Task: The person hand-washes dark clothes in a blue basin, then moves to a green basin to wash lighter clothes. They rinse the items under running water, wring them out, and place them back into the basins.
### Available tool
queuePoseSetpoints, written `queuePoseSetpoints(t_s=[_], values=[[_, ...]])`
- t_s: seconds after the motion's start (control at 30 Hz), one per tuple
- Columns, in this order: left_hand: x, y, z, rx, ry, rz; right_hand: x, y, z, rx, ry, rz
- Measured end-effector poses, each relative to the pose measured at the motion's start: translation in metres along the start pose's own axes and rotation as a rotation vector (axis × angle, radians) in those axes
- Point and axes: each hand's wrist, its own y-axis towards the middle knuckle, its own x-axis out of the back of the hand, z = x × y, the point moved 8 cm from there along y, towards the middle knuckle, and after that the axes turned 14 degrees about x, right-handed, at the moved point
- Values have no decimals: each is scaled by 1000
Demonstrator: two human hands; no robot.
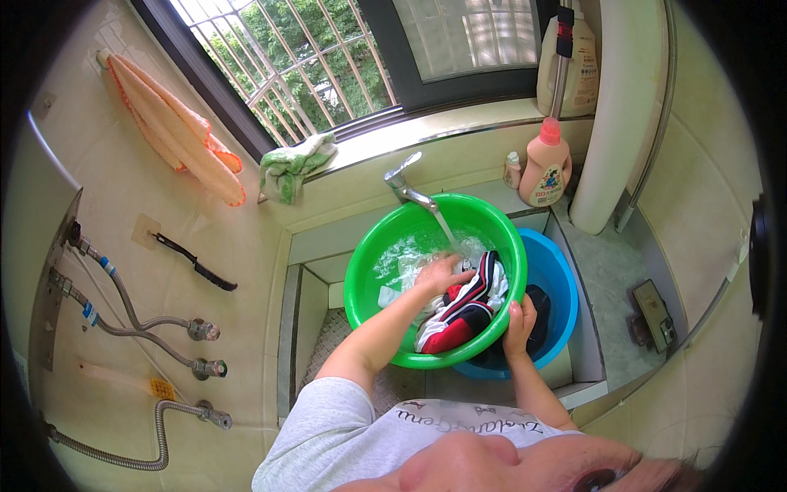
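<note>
A green plastic basin (351,310) stands under a chrome faucet (413,192), and a stream of water pours into it. White, red and black striped clothes (462,313) lie wet inside, some of them in the water. On the clothes near the stream rests my left hand (438,274), its thumb and fingers apart, the fingertips partly hidden by water. My right hand (520,325) grips the basin's rim on the right side. Partly beneath the green basin is a blue basin (567,307) with dark cloth (540,317) in it.
Detergent bottles (546,169) and a small bottle (512,170) stand behind the basins, near a white pipe (605,123). A smartphone (654,317) leans on the right ledge. A green-white cloth (292,169) hangs over the sill. A brush (195,263) and metal hoses (123,301) are along the left wall.
</note>
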Motion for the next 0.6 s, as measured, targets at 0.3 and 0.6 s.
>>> queuePoseSetpoints(t_s=[0.3, 0.6], values=[[-1, 2, 1, -18, 13, -48, 1, 0, -1, -11, -5, -4], [-4, 5, 4, 4, -8, -12, 1, -2, -2, -23, 13, -1]])
